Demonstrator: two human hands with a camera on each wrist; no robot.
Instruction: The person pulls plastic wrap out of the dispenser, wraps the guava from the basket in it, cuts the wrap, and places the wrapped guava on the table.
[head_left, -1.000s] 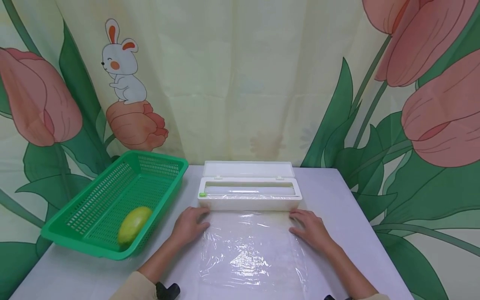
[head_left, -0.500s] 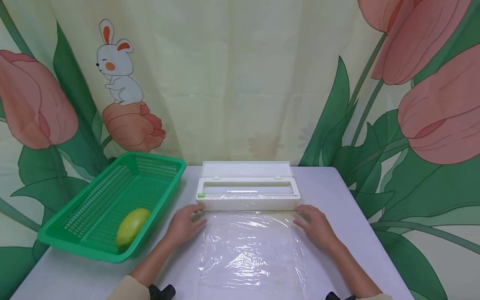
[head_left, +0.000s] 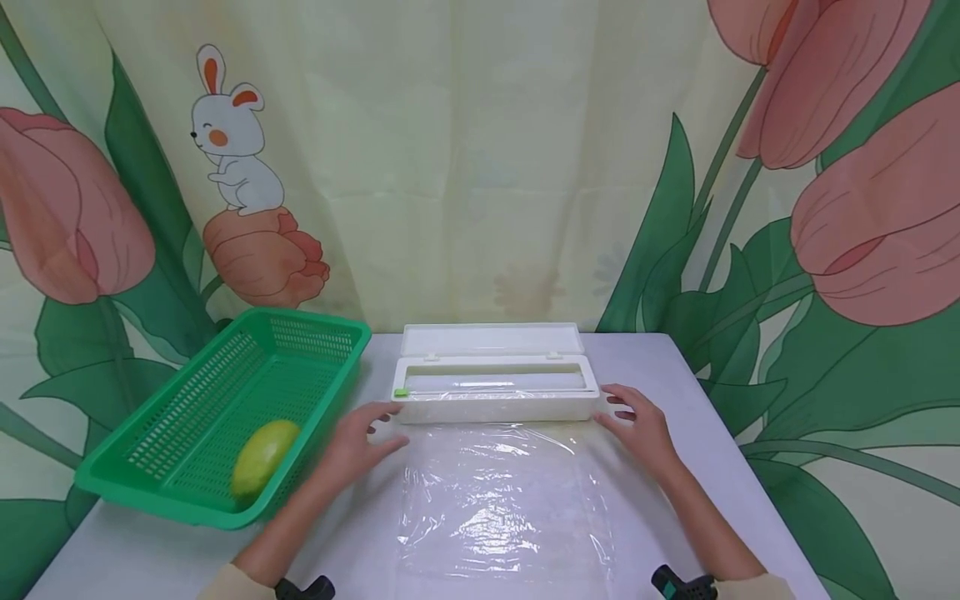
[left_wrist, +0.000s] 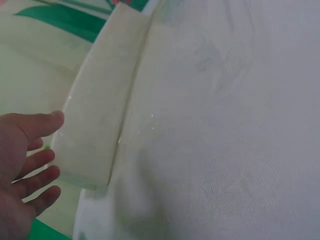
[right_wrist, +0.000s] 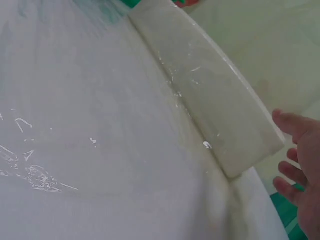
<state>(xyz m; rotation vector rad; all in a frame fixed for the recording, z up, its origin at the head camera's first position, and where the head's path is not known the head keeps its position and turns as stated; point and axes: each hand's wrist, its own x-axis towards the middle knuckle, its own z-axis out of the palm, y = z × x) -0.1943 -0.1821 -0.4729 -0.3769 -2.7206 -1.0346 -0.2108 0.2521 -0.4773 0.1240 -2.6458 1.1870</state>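
A white cling film dispenser (head_left: 495, 408) stands at the back of the table with its lid (head_left: 491, 340) tipped back. A green slider (head_left: 401, 392) sits at its left end, and a roll lies inside. From its front a sheet of cling film (head_left: 495, 508) stretches flat over the table toward me. My left hand (head_left: 358, 442) is by the box's left end, fingers and thumb spread and holding nothing. By the right end, my right hand (head_left: 643, 429) is likewise spread with nothing in it. Whether the fingertips touch the box is unclear.
A green plastic basket (head_left: 180, 392) stands on the left of the table, with a yellow-green oval fruit (head_left: 265, 461) inside it. Behind the white-covered table (head_left: 720, 517) hangs a printed curtain (head_left: 457, 167) close to its back edge.
Both hands have lifted off the film's back corners and moved outward to the ends of the box. Their fingers have spread wider. Film and box look the same.
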